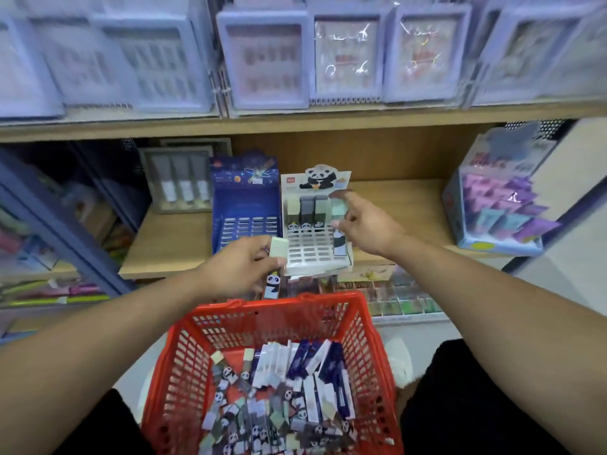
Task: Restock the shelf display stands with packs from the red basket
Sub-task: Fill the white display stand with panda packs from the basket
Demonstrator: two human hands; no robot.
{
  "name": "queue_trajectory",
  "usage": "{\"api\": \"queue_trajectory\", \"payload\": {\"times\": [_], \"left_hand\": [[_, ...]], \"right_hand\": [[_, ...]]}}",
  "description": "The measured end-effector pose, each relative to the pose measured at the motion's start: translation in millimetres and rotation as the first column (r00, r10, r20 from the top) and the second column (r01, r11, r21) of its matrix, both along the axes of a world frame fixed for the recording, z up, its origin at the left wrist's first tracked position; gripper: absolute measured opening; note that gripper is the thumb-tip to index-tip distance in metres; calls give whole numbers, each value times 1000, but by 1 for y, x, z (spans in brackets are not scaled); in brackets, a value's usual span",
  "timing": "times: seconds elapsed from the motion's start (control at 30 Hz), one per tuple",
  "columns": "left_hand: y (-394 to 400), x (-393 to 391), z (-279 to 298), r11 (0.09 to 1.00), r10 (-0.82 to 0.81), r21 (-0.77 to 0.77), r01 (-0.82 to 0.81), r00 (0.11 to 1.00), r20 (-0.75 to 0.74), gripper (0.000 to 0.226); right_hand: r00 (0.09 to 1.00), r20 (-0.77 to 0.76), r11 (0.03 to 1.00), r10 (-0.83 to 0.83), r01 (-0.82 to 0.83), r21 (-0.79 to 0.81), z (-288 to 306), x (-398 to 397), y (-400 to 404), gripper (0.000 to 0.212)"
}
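On the wooden shelf (164, 247) at the middle of the view, two slotted display stands are set side by side: a dark blue space-themed stand (244, 205) on the left and a white panda stand (313, 247) just to its right. Three tall packs (307, 208) are stood upright in the back row of the panda stand, and a fourth, a pale green pack (337, 210), is held at the right end of that row by the right hand (364, 224), whose grip is pinched around it between thumb and fingertips. Below and left, a long panda pack (275, 267) with a pale green top is grasped by the left hand (239, 267), the fingers curled round its middle, just in front of the blue stand and above the far rim of the red basket (184, 339). The basket is placed low at the centre, between the person's dark-clad knees, and a loose heap of packs (279, 399) is seen in it, some panda-printed, some dark blue and white. At the right end of the shelf a pale blue carton (492, 208) of purple and teal packets is stood tilted. Along the upper shelf, rows of lilac-framed boxes (266, 60) are ranged, blurred.
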State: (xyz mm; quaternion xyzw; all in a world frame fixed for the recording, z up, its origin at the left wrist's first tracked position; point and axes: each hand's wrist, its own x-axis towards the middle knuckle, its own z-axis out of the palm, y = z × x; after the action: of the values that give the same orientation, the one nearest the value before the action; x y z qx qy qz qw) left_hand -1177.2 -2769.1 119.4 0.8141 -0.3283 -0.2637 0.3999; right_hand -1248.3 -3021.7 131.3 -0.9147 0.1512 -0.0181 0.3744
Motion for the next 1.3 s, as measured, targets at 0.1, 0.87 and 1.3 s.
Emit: {"api": "queue_trajectory", "payload": {"times": [0.1,0.87,1.3], "left_hand": [[-7,6,-6,996,54,-69,-50,997,60,25],[-37,33,-79,989,-78,127,71,996,48,38],[-35,30,-76,988,-73,135,72,997,4,66]], "right_hand": [[979,117,986,-166,163,31,-15,8,-12,37],[972,158,946,-177,212,-244,-42,58,-45,9],[984,113,930,-138,168,-327,-38,57,-37,11]]}}
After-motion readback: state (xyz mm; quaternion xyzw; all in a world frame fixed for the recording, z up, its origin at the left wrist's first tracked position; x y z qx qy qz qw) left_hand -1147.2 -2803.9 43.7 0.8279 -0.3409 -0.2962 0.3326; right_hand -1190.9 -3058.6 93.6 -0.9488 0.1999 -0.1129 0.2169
